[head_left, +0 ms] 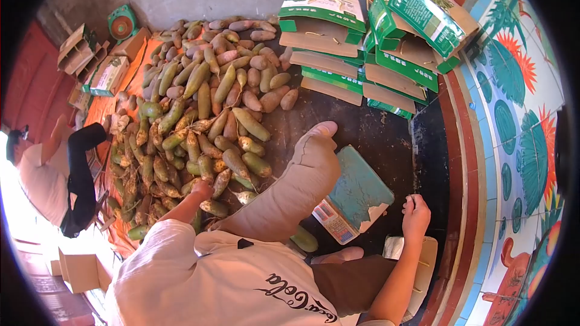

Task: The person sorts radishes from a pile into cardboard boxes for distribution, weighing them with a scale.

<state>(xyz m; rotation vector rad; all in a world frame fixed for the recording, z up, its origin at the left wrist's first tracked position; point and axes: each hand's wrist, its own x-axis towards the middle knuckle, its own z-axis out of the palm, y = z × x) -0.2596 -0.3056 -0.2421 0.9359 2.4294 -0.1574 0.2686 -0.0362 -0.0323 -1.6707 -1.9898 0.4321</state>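
Observation:
My left hand (202,190) reaches down into a large heap of green radishes (249,125), its fingers curled at a green radish (189,186) near the heap's front edge. Many of the radishes are long, soil-marked and partly brownish. My right hand (415,211) is raised out to the right with its fingers curled in, and nothing shows in it. Between my knee and that hand, a digital scale (362,184) stands on the dark floor. Its teal platform is dirty and bears a torn pale scrap (373,216). One green radish (304,239) lies beside my leg, left of the scale.
Green-and-brown cartons (338,72) are stacked at the back right. An open carton (421,271) stands below my right hand. Another person (48,175) crouches at the left, beside the heap. More boxes (109,75) and a green dial scale (122,23) stand back left. A painted wall (513,127) bounds the right.

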